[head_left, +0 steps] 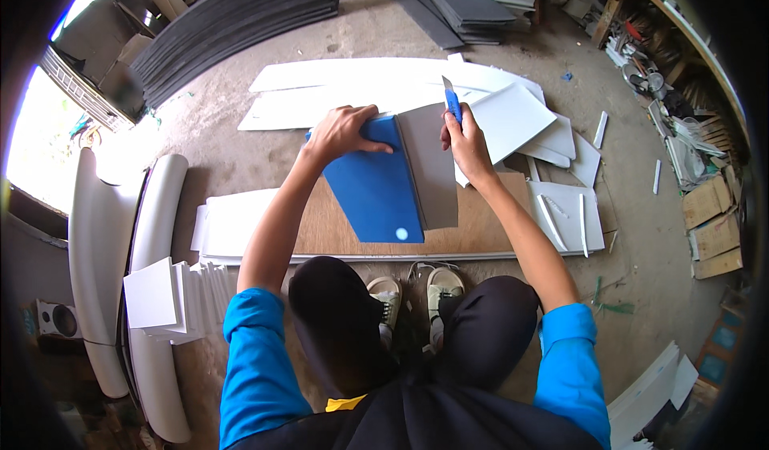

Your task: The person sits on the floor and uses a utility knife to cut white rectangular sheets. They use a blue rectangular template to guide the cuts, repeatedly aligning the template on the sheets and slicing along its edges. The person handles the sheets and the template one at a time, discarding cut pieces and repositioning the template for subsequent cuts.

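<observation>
My left hand (343,132) presses flat on the top edge of a blue template board (372,190) that lies on a grey sheet (432,170). Both rest on a brown wooden board (481,226) on the floor. My right hand (465,142) grips a blue utility knife (452,102), blade pointing up, at the grey sheet's far right corner. I squat over the board, my shoes just below its near edge.
White sheets (368,86) lie beyond and to the right of the board, with thin white offcut strips (583,224) at right. A stack of white squares (164,298) sits at left beside curved white panels (96,250). Dark foam sheets (232,18) are piled at the back.
</observation>
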Available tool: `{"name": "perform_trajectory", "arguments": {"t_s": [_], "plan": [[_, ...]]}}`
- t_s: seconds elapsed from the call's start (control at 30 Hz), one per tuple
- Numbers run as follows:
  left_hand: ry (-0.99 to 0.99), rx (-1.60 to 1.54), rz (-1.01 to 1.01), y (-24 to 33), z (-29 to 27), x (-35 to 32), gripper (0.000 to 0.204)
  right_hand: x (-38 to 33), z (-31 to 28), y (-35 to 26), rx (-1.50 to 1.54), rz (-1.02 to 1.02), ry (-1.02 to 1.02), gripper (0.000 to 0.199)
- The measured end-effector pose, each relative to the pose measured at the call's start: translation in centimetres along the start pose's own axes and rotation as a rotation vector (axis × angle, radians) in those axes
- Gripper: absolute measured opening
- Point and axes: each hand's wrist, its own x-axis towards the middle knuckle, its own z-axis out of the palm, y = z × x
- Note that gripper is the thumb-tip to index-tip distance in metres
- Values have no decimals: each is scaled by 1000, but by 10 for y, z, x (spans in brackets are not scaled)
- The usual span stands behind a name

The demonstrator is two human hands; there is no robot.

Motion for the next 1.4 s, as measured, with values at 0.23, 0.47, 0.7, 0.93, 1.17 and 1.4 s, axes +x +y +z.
{"name": "perform_trajectory", "arguments": {"t_s": [0.23,0.47,0.7,0.93,1.17,1.4], "plan": [[56,39,228,50,-57,-10,57,-1,-6,-23,-46,-139,-38,22],[167,107,228,65,-49,-19,56,2,-4,-14,47,-135,-45,21],[186,40,-169,58,-19,-27,69,1,-20,3,-29,-271,90,52],[183,-6,-129,61,-2,-31,59,-10,-23,3,-40,-180,72,52],[316,-69,-151,63,4,-29,53,-7,-18,12,69,-180,138,50],[545,-14,-339,42,13,-39,47,1,-28,18,-117,-213,402,45]]}}
